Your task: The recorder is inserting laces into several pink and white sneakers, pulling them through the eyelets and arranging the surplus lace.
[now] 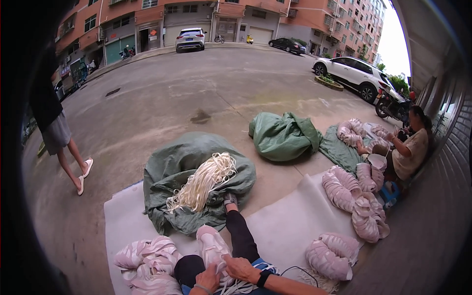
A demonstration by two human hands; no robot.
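Observation:
A pink and white shoe upper (212, 246) rests between my legs, toe pointing away from me. My left hand (208, 278) is closed on its near left side. My right hand (240, 268) has its fingers pinched at the upper's right edge, by the lacing area; what lies between those fingertips is too small to make out. White shoelaces (242, 287) hang loose below my hands, over my lap. Beyond the upper, a thick bundle of cream shoelaces (209, 181) lies on a dark green sack (169, 156).
Nested pink shoe uppers (150, 260) are heaped at my left, and another stack (332, 255) sits at my right on the white sheet (280, 211). Farther off stands a tied green sack (285, 137). A person (410, 152) sits at right among more uppers; another person (54, 123) stands at left.

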